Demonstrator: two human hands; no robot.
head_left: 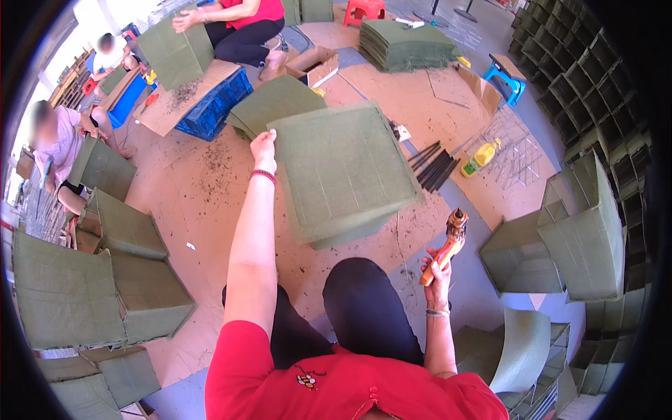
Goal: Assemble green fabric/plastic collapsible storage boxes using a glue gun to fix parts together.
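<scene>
My left hand (264, 150) pinches the upper left edge of a green cloth-covered square panel (343, 168). The panel faces up in front of my knees, with more green material showing under its near edge. Away from the panel, over my right knee's side, my right hand (437, 271) is wrapped round the orange handle of a hot glue gun (452, 241). Its brown, stained nozzle points up and away from me. Beyond the panel lie flat green sheets (273, 105), partly covered by it.
Black sticks (435, 166) and a yellow bottle (481, 157) lie to the right. Green boxes stand left (140, 287) and right (560, 238), with a tall stack (581, 77) far right. Co-workers sit at the left and far side, near a blue crate (213, 105). A stack of green sheets (406, 45) lies farther off.
</scene>
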